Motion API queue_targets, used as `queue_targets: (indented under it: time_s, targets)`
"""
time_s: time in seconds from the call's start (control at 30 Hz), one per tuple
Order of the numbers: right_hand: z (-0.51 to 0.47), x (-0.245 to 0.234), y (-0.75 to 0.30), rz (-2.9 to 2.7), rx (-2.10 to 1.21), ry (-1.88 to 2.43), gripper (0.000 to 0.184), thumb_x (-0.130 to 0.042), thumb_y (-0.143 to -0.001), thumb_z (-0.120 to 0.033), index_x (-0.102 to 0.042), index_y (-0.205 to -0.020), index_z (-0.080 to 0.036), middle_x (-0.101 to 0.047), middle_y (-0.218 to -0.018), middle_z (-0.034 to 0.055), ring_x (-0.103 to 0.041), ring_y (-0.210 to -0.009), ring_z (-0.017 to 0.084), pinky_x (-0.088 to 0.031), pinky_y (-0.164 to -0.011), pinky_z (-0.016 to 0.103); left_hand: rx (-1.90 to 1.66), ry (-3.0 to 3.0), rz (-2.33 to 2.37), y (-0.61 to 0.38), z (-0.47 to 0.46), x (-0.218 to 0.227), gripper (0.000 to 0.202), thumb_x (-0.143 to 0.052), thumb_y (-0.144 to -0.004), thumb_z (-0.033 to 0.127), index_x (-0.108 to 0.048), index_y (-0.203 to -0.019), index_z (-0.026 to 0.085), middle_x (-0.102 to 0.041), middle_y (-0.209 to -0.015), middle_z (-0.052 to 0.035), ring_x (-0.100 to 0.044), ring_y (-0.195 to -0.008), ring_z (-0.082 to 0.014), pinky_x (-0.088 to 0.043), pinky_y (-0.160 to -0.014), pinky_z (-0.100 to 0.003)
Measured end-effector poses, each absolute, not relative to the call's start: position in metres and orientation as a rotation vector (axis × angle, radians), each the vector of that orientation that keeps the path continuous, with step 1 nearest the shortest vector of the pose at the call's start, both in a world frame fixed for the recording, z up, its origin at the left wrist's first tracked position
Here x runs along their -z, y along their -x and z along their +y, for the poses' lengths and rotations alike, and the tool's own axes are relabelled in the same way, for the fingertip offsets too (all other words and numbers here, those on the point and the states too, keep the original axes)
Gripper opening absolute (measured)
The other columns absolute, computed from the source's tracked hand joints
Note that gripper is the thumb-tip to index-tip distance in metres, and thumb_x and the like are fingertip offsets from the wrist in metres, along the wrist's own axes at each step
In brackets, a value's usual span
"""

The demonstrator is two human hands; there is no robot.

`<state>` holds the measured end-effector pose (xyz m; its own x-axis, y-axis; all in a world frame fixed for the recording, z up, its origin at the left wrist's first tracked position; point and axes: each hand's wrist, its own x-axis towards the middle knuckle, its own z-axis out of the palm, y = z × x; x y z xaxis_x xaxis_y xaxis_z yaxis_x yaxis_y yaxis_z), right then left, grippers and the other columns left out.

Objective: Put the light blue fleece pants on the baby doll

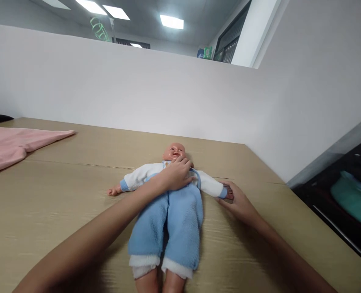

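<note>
A baby doll (180, 215) lies face up on the wooden table, head away from me and legs toward me. It wears a fuzzy suit with light blue trousers and white sleeves. My left hand (177, 174) rests across its upper chest just below the chin, thumb apart from the fingers, hiding part of the collar. My right hand (235, 199) is closed around the end of the doll's sleeve (211, 184) at the blue cuff, with the doll's small hand inside my grip. The doll's other arm (138, 177) stretches out to the left, untouched.
A pink cloth (18, 144) lies on the table (61, 195) at the left. A white partition wall (122, 89) stands behind the table's far edge. Beyond the right edge is a black rack (323, 199) holding something green (354, 201).
</note>
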<state>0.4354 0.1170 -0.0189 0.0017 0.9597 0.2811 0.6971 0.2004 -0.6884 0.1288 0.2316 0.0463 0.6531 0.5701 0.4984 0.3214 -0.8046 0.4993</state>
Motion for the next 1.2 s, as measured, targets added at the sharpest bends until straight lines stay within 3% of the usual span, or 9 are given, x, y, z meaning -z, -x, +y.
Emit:
queue_targets:
  time_s: [0.13, 0.33, 0.53, 0.63, 0.73, 0.87, 0.97, 1.07, 1.2]
  targets:
    - [0.114, 0.026, -0.435, -1.642, -0.522, 1.536, 0.057, -0.086, -0.079, -0.048, -0.066, -0.127, -0.024, -0.076, -0.123, 0.0135, -0.074, -0.109, 0.035, -0.060, -0.099, 0.052, -0.934, -2.449, 0.683, -0.148, 0.244, -0.031, 0.012, -0.073, -0.093, 0.032, -0.073, -0.099, 0.021, -0.069, -0.100, -0.0156, -0.059, -0.104, -0.0382, -0.038, -0.108, -0.052]
    - [0.147, 0.009, -0.413, -1.322, -0.693, 1.143, 0.076, -0.092, -0.076, -0.049, -0.053, -0.138, -0.027, -0.064, -0.143, 0.0136, -0.070, -0.121, 0.028, -0.061, -0.104, 0.042, -0.951, -2.555, 0.556, -0.141, 0.234, -0.041, 0.025, -0.047, -0.111, 0.037, -0.065, -0.119, 0.022, -0.070, -0.115, -0.0132, -0.061, -0.107, -0.0311, -0.044, -0.099, -0.042]
    - [0.183, 0.001, -0.371, -1.473, -0.762, 0.996, 0.055, -0.087, -0.085, -0.046, -0.062, -0.131, -0.028, -0.071, -0.112, 0.0046, -0.070, -0.102, 0.024, -0.061, -0.096, 0.040, -1.042, -2.785, 0.411, -0.130, 0.223, -0.049, 0.029, -0.040, -0.115, 0.035, -0.063, -0.127, 0.022, -0.066, -0.117, -0.0118, -0.060, -0.105, -0.0254, -0.049, -0.096, -0.038]
    - [0.177, 0.004, -0.355, -1.625, -0.720, 0.953, 0.046, -0.085, -0.085, -0.039, -0.069, -0.127, -0.028, -0.064, -0.122, 0.0063, -0.065, -0.109, 0.025, -0.058, -0.094, 0.039, -1.155, -2.787, 0.220, -0.123, 0.223, -0.045, 0.024, -0.045, -0.113, 0.030, -0.063, -0.128, 0.022, -0.066, -0.114, -0.0117, -0.061, -0.103, -0.0240, -0.050, -0.095, -0.038]
    - [0.161, 0.004, -0.348, -1.796, -0.582, 0.921, 0.032, -0.069, -0.097, -0.037, -0.070, -0.127, -0.027, -0.059, -0.125, 0.0087, -0.061, -0.112, 0.027, -0.053, -0.097, 0.042, -1.268, -2.623, 0.157, -0.120, 0.224, -0.044, 0.018, -0.054, -0.110, 0.027, -0.063, -0.124, 0.020, -0.068, -0.109, -0.0102, -0.062, -0.100, -0.0226, -0.050, -0.093, -0.037]
    - [0.146, -0.001, -0.340, -1.860, -0.514, 0.898, 0.021, -0.064, -0.100, -0.038, -0.072, -0.116, -0.026, -0.058, -0.126, 0.0092, -0.057, -0.120, 0.029, -0.046, -0.111, 0.048, -1.227, -2.392, 0.335, -0.127, 0.230, -0.046, 0.018, -0.059, -0.109, 0.036, -0.064, -0.108, 0.019, -0.069, -0.100, -0.0060, -0.064, -0.094, -0.0197, -0.049, -0.088, -0.033]
    - [0.146, 0.003, -0.332, -1.615, -0.723, 0.921, 0.016, -0.069, -0.099, -0.041, -0.074, -0.103, -0.026, -0.062, -0.118, 0.0069, -0.058, -0.123, 0.028, -0.042, -0.118, 0.046, -1.161, -2.374, 0.564, -0.132, 0.236, -0.044, 0.028, -0.062, -0.107, 0.046, -0.062, -0.099, 0.019, -0.068, -0.092, -0.0029, -0.062, -0.087, -0.0191, -0.045, -0.079, -0.032]
    - [0.154, 0.015, -0.327, -1.219, -1.017, 0.949, 0.021, -0.068, -0.099, -0.049, -0.069, -0.101, -0.028, -0.068, -0.108, 0.0036, -0.065, -0.110, 0.024, -0.050, -0.109, 0.042, -1.064, -2.377, 0.734, -0.133, 0.241, -0.039, 0.034, -0.060, -0.106, 0.053, -0.061, -0.095, 0.020, -0.065, -0.085, -0.0003, -0.059, -0.078, -0.0182, -0.041, -0.071, -0.031]
    - [0.168, 0.034, -0.331, -1.070, -1.041, 1.023, 0.026, -0.066, -0.096, -0.052, -0.066, -0.100, -0.026, -0.069, -0.097, 0.0017, -0.066, -0.091, 0.021, -0.056, -0.087, 0.035, -0.955, -2.346, 0.831, -0.133, 0.246, -0.029, 0.034, -0.059, -0.105, 0.054, -0.064, -0.097, 0.021, -0.067, -0.085, -0.0001, -0.061, -0.078, -0.0188, -0.042, -0.070, -0.031]
